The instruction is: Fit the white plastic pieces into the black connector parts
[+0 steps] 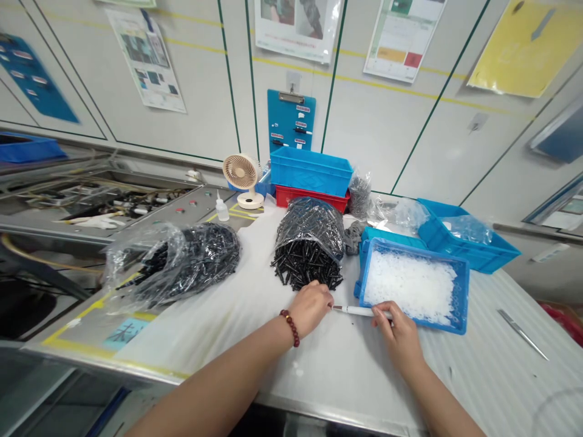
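My right hand (pixel 395 331) grips a slim white-handled tool (pixel 357 310), held nearly level. Its narrow brownish tip, like a small brush, points left and meets the fingertips of my left hand (pixel 312 308). Those fingers are pinched together; anything between them is too small or hidden to make out. Just beyond my left hand, short black ribbed plastic parts (pixel 306 262) spill from the mouth of a clear bag (pixel 314 218). Right of that, and close behind my right hand, a blue tray (pixel 461 303) holds a heap of small white translucent rings (pixel 407 282).
Another clear bag of black parts (pixel 204 261) lies to the left. Tweezers (pixel 523 335) rest at the right. Behind stand a small fan (pixel 241 173), a dropper bottle (pixel 221 209), a blue bin (pixel 312 173) on a red bin (pixel 296 197), and another blue bin (pixel 483 252).
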Tool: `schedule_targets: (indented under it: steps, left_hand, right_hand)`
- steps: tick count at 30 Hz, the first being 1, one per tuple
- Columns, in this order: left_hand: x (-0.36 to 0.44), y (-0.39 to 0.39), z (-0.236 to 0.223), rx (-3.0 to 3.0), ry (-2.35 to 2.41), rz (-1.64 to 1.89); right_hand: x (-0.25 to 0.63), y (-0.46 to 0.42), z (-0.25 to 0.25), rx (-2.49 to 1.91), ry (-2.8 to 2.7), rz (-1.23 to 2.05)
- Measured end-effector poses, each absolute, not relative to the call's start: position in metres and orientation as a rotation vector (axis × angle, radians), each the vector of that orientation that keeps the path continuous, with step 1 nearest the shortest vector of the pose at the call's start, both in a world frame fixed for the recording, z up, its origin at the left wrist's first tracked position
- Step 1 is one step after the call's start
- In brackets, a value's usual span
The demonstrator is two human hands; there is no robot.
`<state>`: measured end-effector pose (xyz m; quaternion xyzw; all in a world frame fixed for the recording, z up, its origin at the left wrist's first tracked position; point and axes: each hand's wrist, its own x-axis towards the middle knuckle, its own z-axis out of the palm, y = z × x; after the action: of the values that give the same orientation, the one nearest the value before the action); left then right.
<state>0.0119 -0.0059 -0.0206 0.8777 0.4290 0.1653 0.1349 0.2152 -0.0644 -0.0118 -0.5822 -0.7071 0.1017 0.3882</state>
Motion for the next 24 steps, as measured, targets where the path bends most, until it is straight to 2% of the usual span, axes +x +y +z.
schedule_targets:
  steps: [15,21,24]
  left_hand:
    - [0.031,-0.022,-0.018,2.791,0.941,0.615]
    - [0.036,-0.030,-0.014,2.632,0.877,0.683]
    - [0.034,-0.030,-0.014,2.597,0.766,0.687]
  right_hand:
    - [0.215,-0.066,-0.009,-1.380,-1.535,0.522]
    - [0.214,-0.065,-0.007,-1.216,-1.434,0.828]
    - [0.218,-0.064,-0.005,-1.233,-1.501,0.857]
